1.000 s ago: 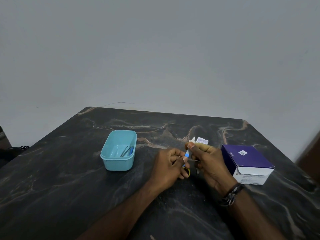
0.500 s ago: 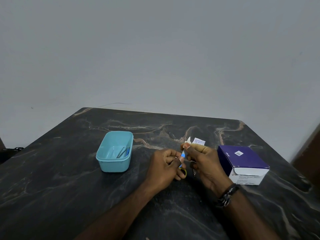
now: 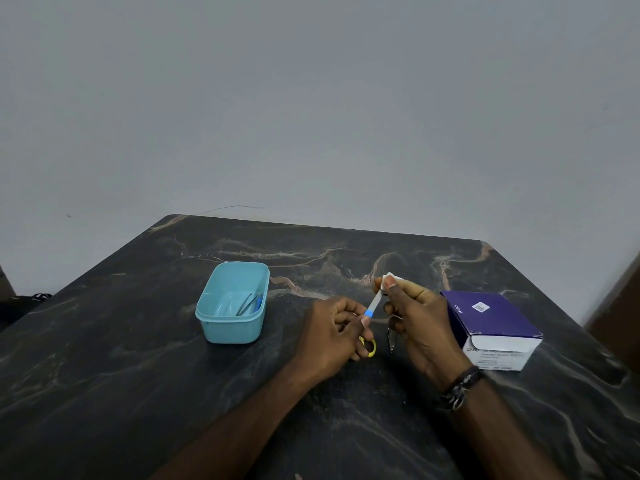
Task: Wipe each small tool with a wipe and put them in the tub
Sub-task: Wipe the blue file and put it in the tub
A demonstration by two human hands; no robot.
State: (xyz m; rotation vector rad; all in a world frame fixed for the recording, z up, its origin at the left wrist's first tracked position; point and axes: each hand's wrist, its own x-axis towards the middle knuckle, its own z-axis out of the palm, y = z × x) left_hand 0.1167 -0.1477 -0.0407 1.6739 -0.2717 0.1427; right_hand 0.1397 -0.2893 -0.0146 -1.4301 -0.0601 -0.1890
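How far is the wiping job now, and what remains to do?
Done: a few thin tools already lie in the teal tub. In hand: the left hand holds small scissors by the yellow handle while the right hand pinches a white wipe on the blade tip. Left: a small metal tool on the table.

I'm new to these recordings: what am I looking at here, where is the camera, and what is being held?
There is no machine, only a person's two bare hands. The one camera sits on the person's head, looking forward and down at a dark marble table. The left hand holds small scissors with a yellow loop; the right hand pinches a white wipe round the blade tip. A metal tool lies between the hands. A teal tub on the left holds thin tools. A purple box sits on the right.
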